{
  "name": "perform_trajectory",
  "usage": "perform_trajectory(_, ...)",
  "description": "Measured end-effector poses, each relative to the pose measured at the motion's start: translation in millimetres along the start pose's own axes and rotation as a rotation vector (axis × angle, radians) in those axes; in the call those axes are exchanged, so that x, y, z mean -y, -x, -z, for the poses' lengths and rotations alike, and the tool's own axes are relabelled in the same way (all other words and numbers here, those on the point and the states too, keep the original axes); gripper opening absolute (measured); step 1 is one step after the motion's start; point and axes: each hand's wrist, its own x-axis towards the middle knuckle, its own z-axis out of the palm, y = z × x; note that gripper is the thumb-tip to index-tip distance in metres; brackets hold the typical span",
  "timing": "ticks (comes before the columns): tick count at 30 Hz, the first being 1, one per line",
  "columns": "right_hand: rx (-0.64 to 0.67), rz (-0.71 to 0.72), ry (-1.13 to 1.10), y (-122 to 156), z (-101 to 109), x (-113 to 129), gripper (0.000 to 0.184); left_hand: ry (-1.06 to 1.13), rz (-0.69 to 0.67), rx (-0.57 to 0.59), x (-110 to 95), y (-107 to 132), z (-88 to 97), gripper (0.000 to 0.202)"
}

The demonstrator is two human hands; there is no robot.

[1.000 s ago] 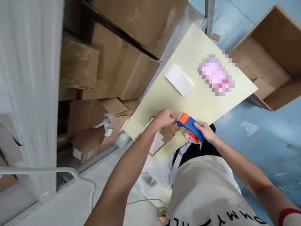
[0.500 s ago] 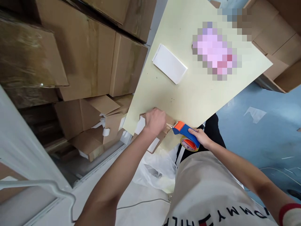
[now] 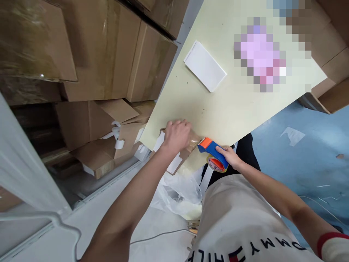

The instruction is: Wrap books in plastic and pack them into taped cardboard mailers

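Observation:
My right hand [image 3: 230, 156] grips the handle of a blue and orange tape dispenser [image 3: 215, 151] carrying a roll of clear tape. The dispenser's orange head sits at the right end of a small brown cardboard box [image 3: 185, 154] at the near edge of the table. On top of this box lies my left hand [image 3: 178, 134], fingers bent over it and holding it down; the fingertips are partly hidden. Shiny tape [image 3: 193, 142] shows on the box between my left hand and the dispenser. White patches mark the box's near side.
On the pale yellow table [image 3: 218, 105] lie a white rectangular stack [image 3: 205, 66] and a blurred pink item [image 3: 259, 54]. Large cardboard boxes [image 3: 109, 47] are piled at the left. An open carton [image 3: 332, 80] stands at the right, and a clear plastic bag [image 3: 181, 193] hangs below the table edge.
The view has shifted slightly. My left hand's fingers have loosened from a tighter fist and spread a little over the box. The dispenser stays at the box's right end, with more tape visible.

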Motion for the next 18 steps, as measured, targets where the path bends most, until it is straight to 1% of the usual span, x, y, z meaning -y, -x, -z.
perform_trajectory(2, 0.002, -0.001, -0.005, -1, 1, 0, 0.052, 0.093, -0.193, -0.031, 9, 10, -7.5, 0.044)
perform_trajectory(4, 0.014, -0.003, -0.008, -3, 3, 1, 0.050, 0.157, -0.335, -0.033, 18, 19, -17.3, 0.052)
perform_trajectory(6, 0.034, -0.019, -0.020, -4, 4, 4, 0.046, 0.172, -0.376, -0.020, 25, 27, -27.4, 0.056)
perform_trajectory(8, 0.064, -0.045, -0.045, -5, 3, 10, 0.041, 0.183, -0.345, -0.046, 32, 30, -36.7, 0.056)
perform_trajectory(11, 0.094, -0.050, -0.082, -7, -4, 27, 0.034, 0.246, -0.249, -0.171, 44, 29, -49.4, 0.052)
perform_trajectory(13, 0.105, -0.031, -0.071, -13, -13, 45, 0.032, 0.305, -0.140, -0.271, 53, 26, -56.6, 0.048)
perform_trajectory(15, 0.123, -0.006, -0.015, -24, -24, 70, 0.033, 0.365, 0.043, -0.356, 61, 21, -61.6, 0.044)
perform_trajectory(18, 0.177, 0.060, 0.128, -48, -43, 115, 0.036, 0.474, 0.416, -0.462, 66, 10, -63.2, 0.043)
